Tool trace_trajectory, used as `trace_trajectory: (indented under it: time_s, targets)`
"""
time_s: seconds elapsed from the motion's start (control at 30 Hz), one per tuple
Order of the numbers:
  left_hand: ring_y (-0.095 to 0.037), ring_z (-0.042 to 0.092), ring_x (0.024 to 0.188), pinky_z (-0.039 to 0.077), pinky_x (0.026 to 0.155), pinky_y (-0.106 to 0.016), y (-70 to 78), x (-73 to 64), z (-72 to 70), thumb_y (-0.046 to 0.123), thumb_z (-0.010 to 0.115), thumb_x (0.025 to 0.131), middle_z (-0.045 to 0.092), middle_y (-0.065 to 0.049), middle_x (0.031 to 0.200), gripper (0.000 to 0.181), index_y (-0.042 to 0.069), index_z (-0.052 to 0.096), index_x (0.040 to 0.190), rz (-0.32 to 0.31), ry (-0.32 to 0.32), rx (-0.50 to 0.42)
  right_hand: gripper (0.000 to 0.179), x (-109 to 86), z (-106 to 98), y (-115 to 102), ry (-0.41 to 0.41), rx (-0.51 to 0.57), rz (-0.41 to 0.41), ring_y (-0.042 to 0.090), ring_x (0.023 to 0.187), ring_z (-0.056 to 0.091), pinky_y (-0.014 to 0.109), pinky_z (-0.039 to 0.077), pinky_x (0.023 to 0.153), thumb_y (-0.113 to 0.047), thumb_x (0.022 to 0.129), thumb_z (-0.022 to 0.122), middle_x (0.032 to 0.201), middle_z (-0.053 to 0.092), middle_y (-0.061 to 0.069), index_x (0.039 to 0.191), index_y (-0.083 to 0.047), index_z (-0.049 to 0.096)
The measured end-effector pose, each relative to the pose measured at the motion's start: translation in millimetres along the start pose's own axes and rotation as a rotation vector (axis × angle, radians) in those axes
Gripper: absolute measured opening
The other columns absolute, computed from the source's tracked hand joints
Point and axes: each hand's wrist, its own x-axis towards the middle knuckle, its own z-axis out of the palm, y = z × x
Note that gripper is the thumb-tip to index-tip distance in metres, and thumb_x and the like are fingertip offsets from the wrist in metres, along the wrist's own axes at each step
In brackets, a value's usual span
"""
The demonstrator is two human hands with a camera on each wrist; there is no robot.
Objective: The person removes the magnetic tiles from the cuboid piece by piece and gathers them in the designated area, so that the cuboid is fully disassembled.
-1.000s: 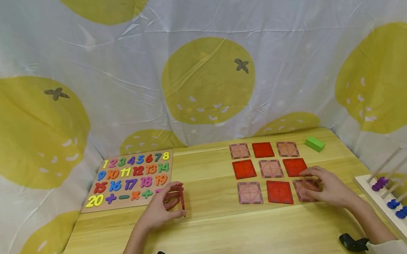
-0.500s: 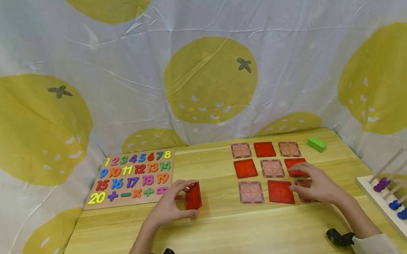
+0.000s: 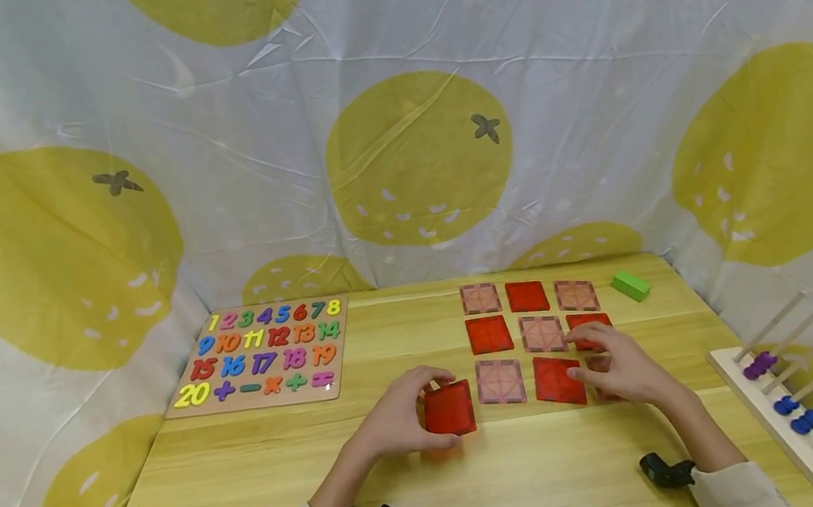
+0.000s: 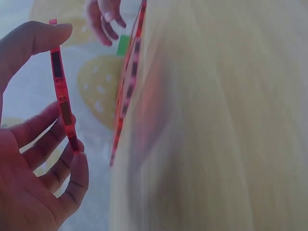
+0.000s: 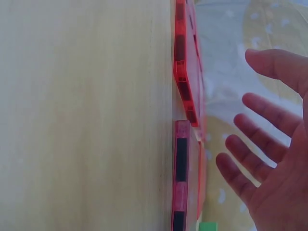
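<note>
My left hand (image 3: 404,417) pinches a red magnetic tile (image 3: 449,409) by two opposite edges, thumb on one side and fingertips on the other. In the left wrist view the held tile (image 4: 62,91) appears edge-on, raised off the wooden table. Beside it lie red and pink magnetic tiles in rows of three, with a pink tile (image 3: 500,382) nearest the left hand. My right hand (image 3: 626,369) hovers over the near right corner of these rows, fingers spread and holding nothing, partly hiding a pink tile and a red tile (image 3: 590,333). In the right wrist view a gap separates its fingertips (image 5: 226,161) from the tiles.
A number board (image 3: 260,355) with coloured numerals and signs lies at the back left of the table (image 3: 523,483). Near the back right corner sits a green block (image 3: 631,286). A wooden peg rack (image 3: 790,419) with purple and blue beads stands along the right edge.
My left hand has carried the red tile rightward from beside the number board to near the rows, its face turning into view. My right hand has shifted slightly left over the tiles.
</note>
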Motion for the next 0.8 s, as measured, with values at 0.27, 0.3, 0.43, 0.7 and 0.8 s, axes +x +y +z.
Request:
trace_trajectory:
  time_s: [0.27, 0.3, 0.43, 0.7, 0.8]
  targets:
    - [-0.011, 0.053, 0.113, 0.053, 0.091, -0.025, 22.6, 14.9, 27.6, 0.055, 0.089, 0.071, 0.061, 0.011, 0.122, 0.072, 0.029, 0.062, 0.133, 0.033, -0.045, 0.089, 0.049, 1.3, 2, -5, 0.006, -0.003, 0.007, 0.039, 0.098, 0.065, 0.039, 0.063, 0.077, -0.026, 0.092, 0.079, 0.135, 0.057, 0.014, 0.134, -0.007, 0.063]
    - [-0.011, 0.053, 0.113, 0.052, 0.092, -0.025, 24.0, 17.0, 31.4, 0.056, 0.088, 0.071, 0.061, 0.011, 0.122, 0.073, 0.028, 0.062, 0.133, 0.041, -0.05, 0.105, 0.049, 1.6, 2, -5, 0.005, 0.007, 0.012, 0.038, 0.094, 0.065, 0.035, 0.062, 0.074, -0.026, 0.092, 0.079, 0.135, 0.057, 0.014, 0.134, -0.007, 0.063]
    - [-0.01, 0.053, 0.114, 0.051, 0.093, -0.024, 29.1, 24.6, 46.1, 0.057, 0.088, 0.071, 0.062, 0.011, 0.121, 0.073, 0.026, 0.063, 0.132, 0.063, -0.064, 0.169, 0.05, 3.7, 2, -8, -0.008, 0.02, 0.02, 0.039, 0.09, 0.065, 0.03, 0.06, 0.069, -0.027, 0.093, 0.079, 0.136, 0.056, 0.014, 0.135, -0.007, 0.062]
    - [-0.008, 0.05, 0.116, 0.052, 0.089, -0.02, 38.2, 31.1, 68.4, 0.05, 0.091, 0.071, 0.06, 0.008, 0.127, 0.074, 0.023, 0.064, 0.134, 0.03, -0.108, 0.19, 0.051, 8.5, 1, -10, -0.008, 0.042, 0.021, 0.034, 0.08, 0.064, 0.025, 0.055, 0.062, -0.025, 0.092, 0.08, 0.135, 0.057, 0.014, 0.135, -0.007, 0.061]
    - [-0.008, 0.049, 0.116, 0.051, 0.087, -0.018, 40.1, 30.4, 75.6, 0.051, 0.091, 0.07, 0.06, 0.007, 0.127, 0.075, 0.023, 0.064, 0.135, 0.014, -0.128, 0.217, 0.051, 6.5, 4, -9, -0.021, 0.069, 0.03, 0.036, 0.097, 0.068, 0.028, 0.06, 0.072, -0.026, 0.092, 0.079, 0.138, 0.056, 0.014, 0.135, -0.007, 0.06]
